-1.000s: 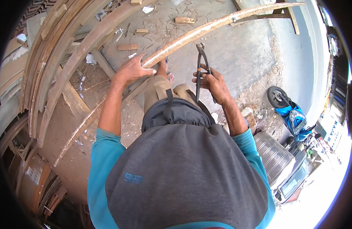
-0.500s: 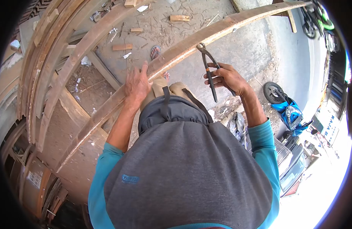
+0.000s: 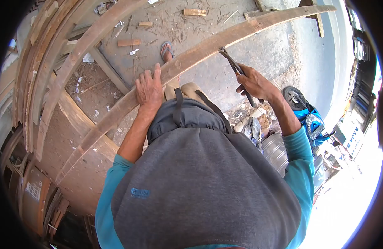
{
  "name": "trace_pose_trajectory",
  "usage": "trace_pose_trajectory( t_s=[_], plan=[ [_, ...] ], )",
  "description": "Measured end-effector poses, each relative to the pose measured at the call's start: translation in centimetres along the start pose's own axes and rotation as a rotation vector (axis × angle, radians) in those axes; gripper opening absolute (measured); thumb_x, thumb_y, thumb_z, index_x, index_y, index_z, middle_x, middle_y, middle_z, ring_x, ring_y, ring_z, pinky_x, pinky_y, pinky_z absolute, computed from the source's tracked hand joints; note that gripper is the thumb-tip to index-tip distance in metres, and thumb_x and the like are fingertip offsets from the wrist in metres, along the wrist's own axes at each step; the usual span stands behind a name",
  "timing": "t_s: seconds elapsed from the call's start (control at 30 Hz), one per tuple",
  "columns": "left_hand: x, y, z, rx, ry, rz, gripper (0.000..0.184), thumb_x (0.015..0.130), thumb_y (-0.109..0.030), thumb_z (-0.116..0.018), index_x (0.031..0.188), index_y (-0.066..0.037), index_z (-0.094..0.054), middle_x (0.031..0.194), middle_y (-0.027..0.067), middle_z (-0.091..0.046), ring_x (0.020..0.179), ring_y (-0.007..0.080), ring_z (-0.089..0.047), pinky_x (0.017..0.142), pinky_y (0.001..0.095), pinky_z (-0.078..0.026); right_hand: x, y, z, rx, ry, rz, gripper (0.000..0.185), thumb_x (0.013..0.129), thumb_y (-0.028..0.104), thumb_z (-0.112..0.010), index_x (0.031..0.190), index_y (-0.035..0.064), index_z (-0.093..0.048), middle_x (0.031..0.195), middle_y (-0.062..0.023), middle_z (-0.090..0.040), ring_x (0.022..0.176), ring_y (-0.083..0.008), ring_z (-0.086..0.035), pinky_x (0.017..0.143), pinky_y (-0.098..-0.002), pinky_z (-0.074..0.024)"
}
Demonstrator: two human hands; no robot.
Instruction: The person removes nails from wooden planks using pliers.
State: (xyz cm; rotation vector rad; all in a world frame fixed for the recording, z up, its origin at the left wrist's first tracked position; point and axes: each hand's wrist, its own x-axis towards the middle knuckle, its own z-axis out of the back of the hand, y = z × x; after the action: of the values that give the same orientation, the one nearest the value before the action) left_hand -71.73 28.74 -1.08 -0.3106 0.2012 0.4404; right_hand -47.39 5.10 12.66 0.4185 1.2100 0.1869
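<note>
A long, curved wooden plank (image 3: 199,53) runs diagonally in front of my body. My left hand (image 3: 149,89) is wrapped over it left of centre, fingers on the far face and thumb along the top. In my right hand (image 3: 254,84) is a pair of pincers (image 3: 230,60), held by dark handles that sit close together. The pincers' head is at the plank's near edge; whether it touches the wood, I cannot tell. Anything between the jaws is too small to make out.
Curved wooden pieces (image 3: 81,54) are stacked at the left. Wood offcuts (image 3: 194,12) and scraps litter the ground beyond the plank, near a sandalled foot (image 3: 167,50). At the right are a blue motorcycle (image 3: 314,124) and a pale wall (image 3: 320,54).
The pincers' handles have closed from spread to nearly together, and my right hand has shifted slightly right. The plank's near edge has tilted out of sight somewhat. My left hand keeps its hold.
</note>
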Motion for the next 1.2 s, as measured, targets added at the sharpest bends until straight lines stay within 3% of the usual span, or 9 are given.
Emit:
trace_pose_trajectory(
  t_s=[0.1, 0.13, 0.27, 0.43, 0.77, 0.83, 1.0, 1.1, 1.2],
  plan=[
    [-0.1, -0.3, -0.4, 0.011, -0.045, 0.003, 0.079, 0.077, -0.025, -0.086, 0.147, -0.015, -0.051, 0.107, 0.0117, -0.056, 0.103, 0.0309, -0.058, 0.086, 0.0442, -0.044, -0.2, -0.1, -1.7, -0.029, -0.052, -0.026, 0.044, 0.104, 0.016, -0.043, 0.143, -0.0038, -0.046, 0.077, -0.0094, -0.060, 0.075, -0.0198, -0.071, 0.061, -0.0365, -0.0597],
    [-0.2, -0.2, -0.9, 0.014, -0.045, 0.001, 0.079, 0.077, -0.025, -0.086, 0.147, -0.015, -0.051, 0.107, 0.0117, -0.056, 0.103, 0.0309, -0.058, 0.086, 0.0442, -0.044, 0.0, -0.9, -2.1, -0.119, -0.043, 0.041, 0.037, 0.102, 0.012, -0.045, 0.130, -0.0114, -0.048, 0.090, -0.0325, -0.066, 0.082, -0.0375, -0.074, 0.072, -0.0476, -0.0592],
    [-0.3, -0.3, -1.4, 0.027, -0.071, -0.017, 0.077, 0.078, -0.021, -0.085, 0.147, -0.014, -0.050, 0.108, 0.0128, -0.056, 0.102, 0.0311, -0.059, 0.086, 0.0446, -0.043, 1.0, -4.1, -4.7, -0.215, -0.241, 0.173, 0.036, 0.104, 0.013, -0.046, 0.131, -0.0112, -0.048, 0.097, -0.0392, -0.064, 0.089, -0.0543, -0.066, 0.080, -0.0561, -0.0525],
    [0.0, -0.2, 1.0, -0.042, 0.027, -0.025, 0.080, 0.076, -0.018, -0.085, 0.147, -0.013, -0.048, 0.111, 0.0143, -0.057, 0.105, 0.0328, -0.059, 0.088, 0.0460, -0.043, 3.1, -8.1, -5.5, -0.197, -0.426, 0.339, 0.038, 0.107, 0.018, -0.048, 0.136, -0.0055, -0.051, 0.091, -0.0333, -0.065, 0.086, -0.0496, -0.066, 0.078, -0.0524, -0.0513],
    [1.3, 0.9, 1.7, -0.153, 0.209, 0.028, 0.086, 0.075, -0.014, -0.084, 0.150, -0.012, -0.043, 0.123, 0.0207, -0.062, 0.117, 0.0402, -0.060, 0.095, 0.0519, -0.046, 6.4, -11.1, -6.6, -0.177, -0.503, 0.526, 0.042, 0.101, 0.005, -0.056, 0.140, -0.0054, -0.050, 0.109, -0.0311, -0.064, 0.092, -0.0484, -0.065, 0.084, -0.0493, -0.0538],
    [2.5, 1.3, 2.4, -0.154, 0.210, 0.004, 0.085, 0.075, -0.013, -0.082, 0.150, -0.011, -0.042, 0.122, 0.0222, -0.064, 0.116, 0.0420, -0.062, 0.095, 0.0522, -0.047, 7.5, -11.3, -7.0, -0.207, -0.611, 0.613, 0.044, 0.100, 0.008, -0.056, 0.144, 0.0033, -0.048, 0.108, -0.0290, -0.062, 0.093, -0.0502, -0.065, 0.076, -0.0543, -0.0546],
    [6.9, 5.2, 3.5, -0.486, 0.561, 0.036, 0.083, 0.070, -0.026, -0.081, 0.144, -0.002, -0.051, 0.116, 0.0326, -0.069, 0.111, 0.0459, -0.068, 0.096, 0.0485, -0.053, 9.8, -9.8, -6.3, -0.201, -0.625, 0.560, 0.045, 0.100, 0.009, -0.057, 0.144, 0.0056, -0.049, 0.108, -0.0260, -0.062, 0.088, -0.0492, -0.066, 0.076, -0.0533, -0.0550],
    [7.9, 6.0, 3.5, -0.561, 0.652, 0.037, 0.090, 0.068, -0.036, -0.084, 0.143, 0.001, -0.053, 0.125, 0.0325, -0.066, 0.119, 0.0436, -0.065, 0.101, 0.0472, -0.051, 8.2, -9.2, -5.8, -0.163, -0.595, 0.512, 0.041, 0.102, 0.014, -0.055, 0.141, 0.0030, -0.051, 0.108, -0.0234, -0.065, 0.089, -0.0413, -0.071, 0.079, -0.0487, -0.0563],
    [9.0, 5.6, 4.5, -0.589, 0.725, -0.024, 0.101, 0.069, -0.047, -0.087, 0.148, 0.003, -0.049, 0.135, 0.0315, -0.062, 0.128, 0.0408, -0.061, 0.108, 0.0456, -0.048, 6.4, -8.7, -5.0, 0.498, -0.326, 0.290, 0.044, 0.105, 0.022, -0.048, 0.139, -0.0057, -0.053, 0.111, -0.0193, -0.069, 0.098, -0.0242, -0.074, 0.085, -0.0414, -0.0582]
  ],
)
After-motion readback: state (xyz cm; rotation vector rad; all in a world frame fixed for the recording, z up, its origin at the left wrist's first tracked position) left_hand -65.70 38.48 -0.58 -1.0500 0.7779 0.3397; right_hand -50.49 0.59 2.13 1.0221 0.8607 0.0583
